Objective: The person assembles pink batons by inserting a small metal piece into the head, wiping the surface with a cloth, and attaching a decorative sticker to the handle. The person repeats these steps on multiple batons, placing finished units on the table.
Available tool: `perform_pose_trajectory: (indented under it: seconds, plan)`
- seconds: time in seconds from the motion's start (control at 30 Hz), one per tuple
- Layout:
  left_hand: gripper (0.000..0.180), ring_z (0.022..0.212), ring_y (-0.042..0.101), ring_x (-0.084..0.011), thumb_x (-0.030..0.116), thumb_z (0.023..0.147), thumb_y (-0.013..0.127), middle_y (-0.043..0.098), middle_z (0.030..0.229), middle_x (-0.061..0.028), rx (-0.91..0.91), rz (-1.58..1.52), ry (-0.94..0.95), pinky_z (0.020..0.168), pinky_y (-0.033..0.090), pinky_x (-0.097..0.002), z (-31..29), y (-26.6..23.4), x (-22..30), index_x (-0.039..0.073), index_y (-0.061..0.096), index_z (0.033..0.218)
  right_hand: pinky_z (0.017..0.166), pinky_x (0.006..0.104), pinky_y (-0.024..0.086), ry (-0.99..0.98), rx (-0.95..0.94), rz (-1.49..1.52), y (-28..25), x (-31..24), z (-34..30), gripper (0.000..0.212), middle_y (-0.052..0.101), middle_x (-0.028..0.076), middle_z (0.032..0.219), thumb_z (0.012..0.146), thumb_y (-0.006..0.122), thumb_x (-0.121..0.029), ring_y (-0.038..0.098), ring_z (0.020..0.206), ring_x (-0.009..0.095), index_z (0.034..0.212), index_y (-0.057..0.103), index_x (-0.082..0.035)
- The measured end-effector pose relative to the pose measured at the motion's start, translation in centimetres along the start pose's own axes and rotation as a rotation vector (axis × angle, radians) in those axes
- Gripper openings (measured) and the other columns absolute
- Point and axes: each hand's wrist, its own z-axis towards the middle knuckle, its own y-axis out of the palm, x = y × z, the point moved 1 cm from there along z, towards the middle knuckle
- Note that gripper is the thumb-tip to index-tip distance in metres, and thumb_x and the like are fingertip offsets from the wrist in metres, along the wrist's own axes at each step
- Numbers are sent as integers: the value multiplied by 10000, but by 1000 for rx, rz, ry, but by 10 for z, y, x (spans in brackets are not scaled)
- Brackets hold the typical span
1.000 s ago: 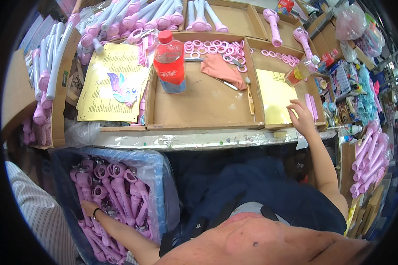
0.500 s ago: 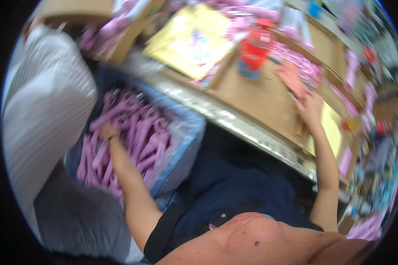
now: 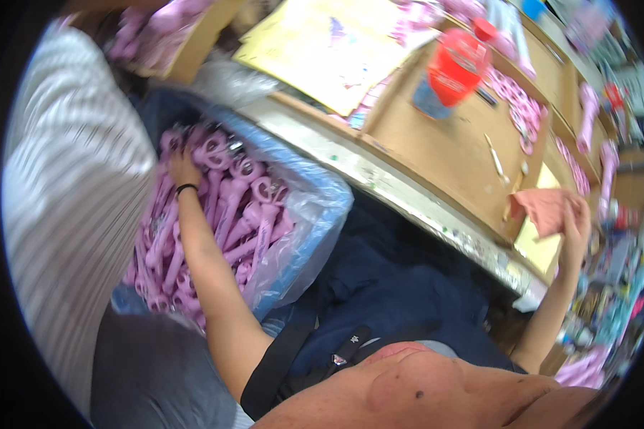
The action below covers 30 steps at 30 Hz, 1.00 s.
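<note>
My left hand (image 3: 181, 170) reaches down into a blue bin lined with clear plastic (image 3: 320, 214); the bin is full of pink plastic wand-shaped parts (image 3: 240, 207). The hand rests among the parts with its fingers curled; whether it grips one cannot be told. A black band circles that wrist. My right hand (image 3: 574, 227) is up at the cardboard-covered workbench (image 3: 444, 143) and is closed on a pink cloth (image 3: 544, 211).
A red-labelled bottle (image 3: 454, 68) stands on the bench, with yellow printed cards (image 3: 329, 50) to its left and pink rings (image 3: 515, 100) behind it. A white striped sack (image 3: 71, 214) stands left of the bin. More pink parts lie along the far right.
The view has swung down and left. My right hand moved from the yellow sheet and now grips the pink cloth. My left hand has stayed in the bin.
</note>
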Motion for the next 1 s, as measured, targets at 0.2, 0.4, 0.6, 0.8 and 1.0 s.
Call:
perform_pose_trajectory:
  seconds: [0.2,0.4,0.6,0.8,1.0]
  plan:
    - [622,1216,470,-301,127,712,643,487,1334,-118,-440,26,-84,1007,382,-395,27,10,17,111,457,1305,830,218,441,6,-150,93,-13,-7,-21,213,608,42,995,932,528,-132,564,950,95,1090,556,8]
    - [627,1200,475,-300,40,666,691,532,1243,-127,-66,-188,-179,1026,220,-622,-22,-16,20,91,471,1251,728,200,461,209,-106,175,-23,5,-25,172,632,14,886,913,572,-165,579,823,64,1005,595,-22]
    - [658,1160,447,-410,39,662,684,505,1218,-199,551,-425,-219,1034,302,-500,-41,-39,25,21,419,1263,667,207,478,238,-219,352,-33,20,-20,163,630,11,878,888,613,-201,569,761,46,951,611,-51]
    - [434,885,604,-337,135,757,707,612,987,-189,704,-649,-145,784,484,-414,-7,-124,90,-55,542,1111,645,220,493,211,-214,478,-52,36,-13,211,626,8,835,917,582,-221,601,721,71,994,585,-25]
    - [344,813,608,-258,116,775,696,632,908,-127,675,-1191,324,747,484,-376,-19,-312,210,-53,576,1050,622,239,510,178,-50,847,-73,51,-27,246,625,44,898,903,596,-207,620,744,105,1052,569,-13]
